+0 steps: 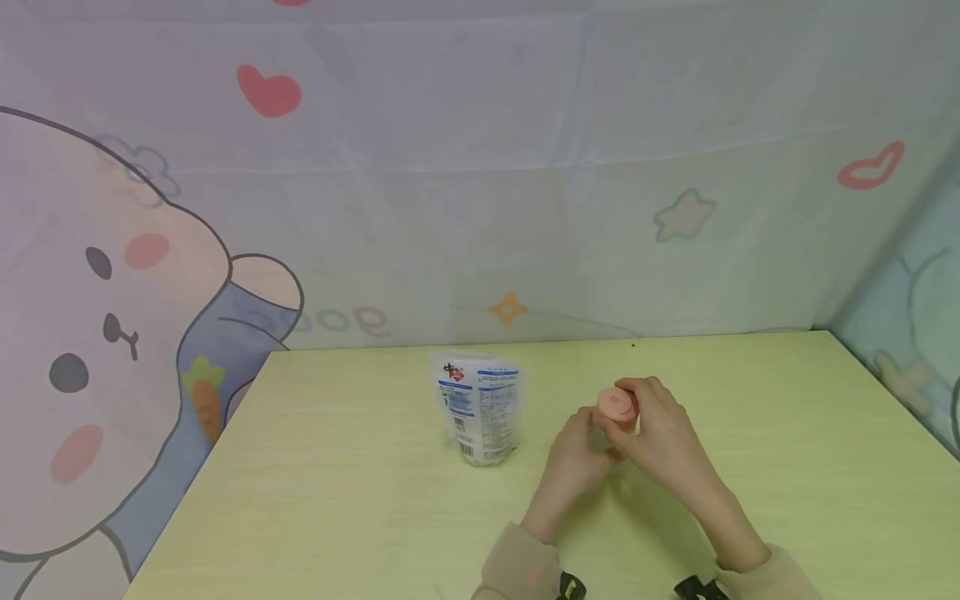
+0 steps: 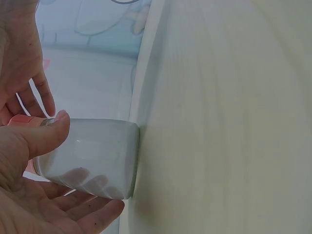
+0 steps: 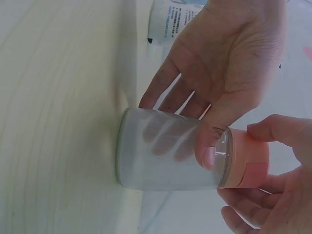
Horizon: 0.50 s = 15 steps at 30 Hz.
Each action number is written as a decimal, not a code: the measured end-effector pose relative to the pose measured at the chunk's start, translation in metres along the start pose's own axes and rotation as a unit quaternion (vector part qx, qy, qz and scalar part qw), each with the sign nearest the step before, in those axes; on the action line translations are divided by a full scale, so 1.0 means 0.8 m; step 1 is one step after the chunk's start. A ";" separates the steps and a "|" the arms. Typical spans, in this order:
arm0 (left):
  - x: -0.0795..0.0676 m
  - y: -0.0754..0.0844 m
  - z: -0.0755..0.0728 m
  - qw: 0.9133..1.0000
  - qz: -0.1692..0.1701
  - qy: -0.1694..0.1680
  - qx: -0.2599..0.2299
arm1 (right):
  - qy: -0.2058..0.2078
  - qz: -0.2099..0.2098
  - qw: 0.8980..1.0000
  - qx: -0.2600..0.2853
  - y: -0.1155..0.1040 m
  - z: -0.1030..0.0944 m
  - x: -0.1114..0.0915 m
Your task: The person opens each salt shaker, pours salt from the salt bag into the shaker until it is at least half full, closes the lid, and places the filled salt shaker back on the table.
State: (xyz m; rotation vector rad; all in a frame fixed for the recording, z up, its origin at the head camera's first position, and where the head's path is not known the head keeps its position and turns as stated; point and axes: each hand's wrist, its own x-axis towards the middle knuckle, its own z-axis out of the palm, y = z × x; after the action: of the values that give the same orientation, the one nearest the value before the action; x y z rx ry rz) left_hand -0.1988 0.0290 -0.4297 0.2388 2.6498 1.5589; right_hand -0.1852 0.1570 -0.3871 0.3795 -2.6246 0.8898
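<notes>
A clear jar (image 3: 170,170) with a pink-orange lid (image 1: 617,404) stands upright on the table at right of centre. My left hand (image 1: 581,458) grips the jar's body, its thumb near the top and its fingers showing through the clear wall in the right wrist view. With thumb and fingers, my right hand (image 1: 663,429) holds the lid from the side. The lid sits on the jar's mouth, and a darker pink patch shows on its side. In the head view the hands hide most of the jar's body.
A white printed plastic pouch (image 1: 483,408) stands upright on the table (image 1: 322,467), left of the hands. Behind the table hangs a cloth backdrop (image 1: 420,233) with cartoon figures. The table's far edge runs just behind the pouch.
</notes>
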 end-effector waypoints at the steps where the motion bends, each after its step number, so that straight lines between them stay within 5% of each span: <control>1: 0.000 0.000 0.000 1.000 0.001 -0.001 0.000 | 0.000 -0.001 1.000 -0.001 0.000 0.000 0.000; 15: -0.001 0.002 0.000 1.000 -0.001 0.000 -0.002 | -0.004 0.016 1.000 -0.012 -0.003 -0.003 0.001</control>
State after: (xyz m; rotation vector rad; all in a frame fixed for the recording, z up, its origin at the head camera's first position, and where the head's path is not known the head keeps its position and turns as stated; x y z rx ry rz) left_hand -0.1978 0.0295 -0.4285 0.2349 2.6459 1.5638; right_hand -0.1844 0.1568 -0.3842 0.3367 -2.6533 0.8692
